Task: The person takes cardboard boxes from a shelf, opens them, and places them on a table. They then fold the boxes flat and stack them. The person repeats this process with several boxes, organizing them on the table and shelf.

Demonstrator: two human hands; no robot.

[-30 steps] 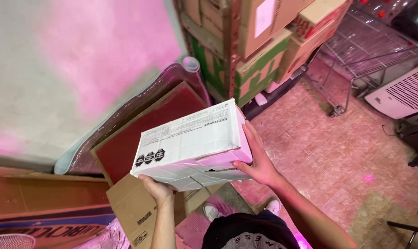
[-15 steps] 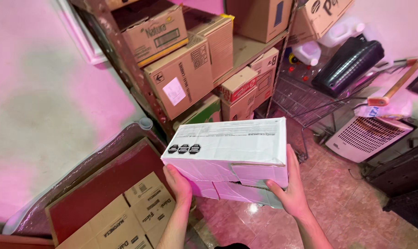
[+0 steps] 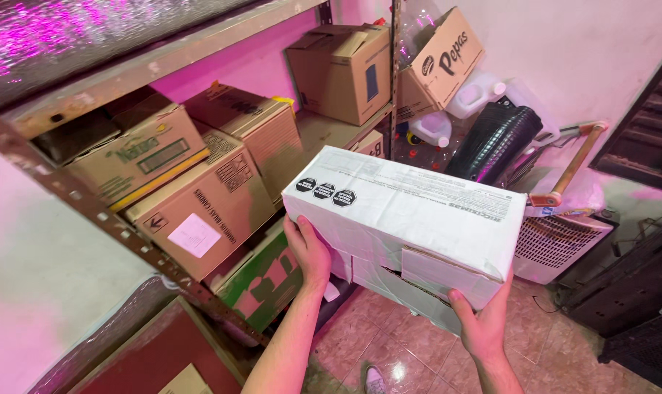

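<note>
White carton [image 3: 407,219] carried two-handed, in front of the metal shelf rack [image 3: 90,211].

Left hand [image 3: 309,252] grips the carton's end nearer the rack, fingers curled under; right hand [image 3: 484,325] cups the far lower corner at a loose flap. Long axis runs hand to hand, tilted down to the right. Brown boxes [image 3: 199,211] fill the rack; tiled floor [image 3: 389,357] below.

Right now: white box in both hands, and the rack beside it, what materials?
White box: looks like matte printed cardboard; a folded end flap shows a raw brown edge. Shelf rack: apparently painted steel angle, going by its punched holes and rusty patches.
</note>
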